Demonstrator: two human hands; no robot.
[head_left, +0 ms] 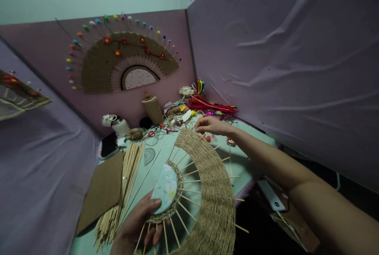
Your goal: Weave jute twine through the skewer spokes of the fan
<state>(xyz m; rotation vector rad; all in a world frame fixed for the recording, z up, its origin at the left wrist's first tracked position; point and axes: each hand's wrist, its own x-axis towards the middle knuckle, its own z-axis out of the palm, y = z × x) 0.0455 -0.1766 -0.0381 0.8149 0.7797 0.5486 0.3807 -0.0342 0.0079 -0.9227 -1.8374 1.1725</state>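
My left hand (pixel 134 217) grips a half-round woven fan (pixel 211 172) by its centre, thumb on the pale blue floral half-disc (pixel 166 190) and fingers beneath. Thin wooden sticks radiate from the half-disc through a wide band of woven twine, and their tips poke past the outer edge. At the band's far upper end is my right hand (pixel 213 125), fingers pinched together close to a stick tip. What lies between those fingertips is too small to make out.
A bundle of sticks (pixel 130 176) and brown cardboard (pixel 102 192) lie at left, near a protractor (pixel 149 155). Behind stand a twine spool (pixel 153 109), a white bottle (pixel 121 126) and red pipe cleaners (pixel 211 105). A finished fan (pixel 100 63) hangs on the back panel.
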